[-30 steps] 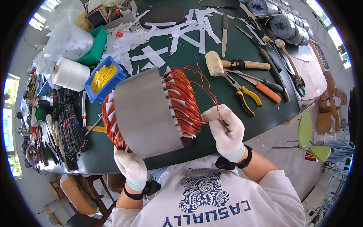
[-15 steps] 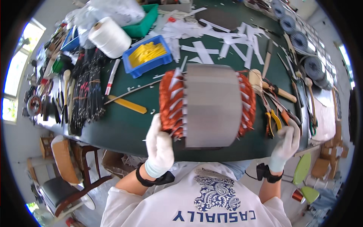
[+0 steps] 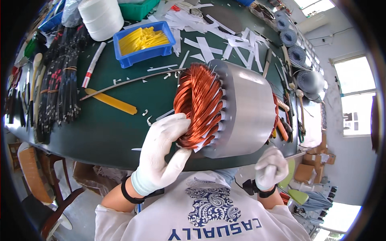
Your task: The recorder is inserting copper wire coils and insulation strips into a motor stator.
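While the right grip (image 3: pixel 270 168) is curled, contents indeterminable, the left grip (image 3: pixel 159 149) grasps the coil (image 3: pixel 204 105) by its rim. Stator (image 3: pixel 248 108) bearing it: right of left grip, just beyond right grip. Farther, beyond left grip: yellow stick (image 3: pixel 112 101), then blue bin (image 3: pixel 146 56).

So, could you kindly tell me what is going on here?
A person in white gloves has the left hand against the copper winding at one end of a metal core, which lies on its side on the green table. The right hand is curled, apart from the core. A blue tray of yellow strips sits beyond, to the left.
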A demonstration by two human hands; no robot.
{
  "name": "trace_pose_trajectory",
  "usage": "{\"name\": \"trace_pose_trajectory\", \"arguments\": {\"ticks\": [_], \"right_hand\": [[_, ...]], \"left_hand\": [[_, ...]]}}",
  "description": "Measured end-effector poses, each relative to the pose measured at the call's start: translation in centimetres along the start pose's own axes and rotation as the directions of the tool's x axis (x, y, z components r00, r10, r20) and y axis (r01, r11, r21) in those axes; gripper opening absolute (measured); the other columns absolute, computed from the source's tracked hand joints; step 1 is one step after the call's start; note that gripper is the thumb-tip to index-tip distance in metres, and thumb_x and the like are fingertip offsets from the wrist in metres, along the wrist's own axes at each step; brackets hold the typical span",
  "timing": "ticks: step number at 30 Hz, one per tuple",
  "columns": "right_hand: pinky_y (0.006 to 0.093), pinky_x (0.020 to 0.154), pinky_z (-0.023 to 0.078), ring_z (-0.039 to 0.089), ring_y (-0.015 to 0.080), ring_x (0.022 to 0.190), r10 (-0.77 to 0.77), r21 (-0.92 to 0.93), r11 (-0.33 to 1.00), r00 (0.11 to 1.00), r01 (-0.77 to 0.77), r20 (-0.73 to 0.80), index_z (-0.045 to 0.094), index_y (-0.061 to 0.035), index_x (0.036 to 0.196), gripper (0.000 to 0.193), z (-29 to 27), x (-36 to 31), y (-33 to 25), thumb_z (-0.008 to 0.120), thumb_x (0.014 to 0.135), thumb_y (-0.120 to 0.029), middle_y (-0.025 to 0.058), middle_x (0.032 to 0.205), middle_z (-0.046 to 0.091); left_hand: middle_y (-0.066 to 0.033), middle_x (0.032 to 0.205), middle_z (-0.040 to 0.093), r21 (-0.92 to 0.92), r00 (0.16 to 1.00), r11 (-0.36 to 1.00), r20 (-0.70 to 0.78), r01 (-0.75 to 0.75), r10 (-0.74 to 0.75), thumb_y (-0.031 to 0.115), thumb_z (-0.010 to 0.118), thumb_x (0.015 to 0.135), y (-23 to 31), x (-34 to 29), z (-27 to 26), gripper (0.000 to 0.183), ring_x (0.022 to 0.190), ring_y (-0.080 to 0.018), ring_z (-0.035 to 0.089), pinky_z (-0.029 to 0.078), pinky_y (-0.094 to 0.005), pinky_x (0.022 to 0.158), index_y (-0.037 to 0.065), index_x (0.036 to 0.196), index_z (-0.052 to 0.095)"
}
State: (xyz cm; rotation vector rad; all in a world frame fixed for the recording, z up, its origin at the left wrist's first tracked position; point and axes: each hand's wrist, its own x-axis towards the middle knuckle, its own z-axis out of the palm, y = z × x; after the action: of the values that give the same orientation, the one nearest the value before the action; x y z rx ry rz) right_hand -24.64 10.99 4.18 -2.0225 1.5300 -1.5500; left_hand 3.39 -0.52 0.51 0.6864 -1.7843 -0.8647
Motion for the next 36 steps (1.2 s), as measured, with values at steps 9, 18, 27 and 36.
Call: {"name": "trace_pose_trajectory", "arguments": {"ticks": [9,18,27,36], "right_hand": [[0.0293,0.058,0.049,0.065,0.0228,0.061,0.403,-0.208,0.893,0.915,-0.4,-0.03,0.068,-0.0008,0.074,0.014,3.0,-6.1,3.6,0.061,0.069,0.01,0.0085,0.07,0.066],[0.029,0.067,0.052,0.067,0.0194,0.071,0.633,-0.143,0.763,0.773,-0.63,-0.026,0.07,-0.0006,0.088,0.022,1.6,-8.5,5.6,0.058,0.073,0.009,0.009,0.084,0.07],[0.0275,0.085,0.049,0.062,0.0143,0.099,0.85,0.588,0.159,0.413,-0.793,0.327,0.053,-0.0067,0.137,0.036,1.7,0.4,6.1,0.051,0.105,-0.023,0.0042,0.119,0.064],[0.0336,0.071,0.053,0.062,0.0167,0.09,0.36,-0.058,0.928,0.851,-0.367,0.383,0.047,-0.0136,0.142,0.037,7.1,5.0,7.5,0.041,0.108,-0.028,0.0019,0.108,0.061]], "left_hand": [[-0.0215,0.11,0.064,-0.146,0.991,0.982,0.039,-0.123,0.13,-0.001,0.062,0.067,-2.4,0.8,0.1,0.047,0.098,-0.0435,0.061,0.049,-0.0467,0.089,-0.008,0.114,0.059],[-0.0224,0.105,0.063,-0.233,0.975,0.972,0.216,0.006,0.046,0.003,0.062,0.063,-2.5,1.4,-0.1,0.046,0.094,-0.0439,0.06,0.05,-0.0454,0.086,-0.009,0.108,0.06],[-0.0155,0.125,0.06,-0.307,0.83,0.78,0.069,0.545,-0.553,0.021,0.043,0.104,-1.7,1.4,-1.5,0.042,0.115,-0.0209,0.058,0.045,-0.0326,0.097,-0.004,0.138,0.047],[-0.0056,0.129,0.059,-0.795,0.553,-0.248,0.574,0.554,-0.604,0.018,0.038,0.108,-10.2,0.5,1.2,0.038,0.114,-0.0223,0.059,0.049,-0.0407,0.102,0.01,0.144,0.045]]}}
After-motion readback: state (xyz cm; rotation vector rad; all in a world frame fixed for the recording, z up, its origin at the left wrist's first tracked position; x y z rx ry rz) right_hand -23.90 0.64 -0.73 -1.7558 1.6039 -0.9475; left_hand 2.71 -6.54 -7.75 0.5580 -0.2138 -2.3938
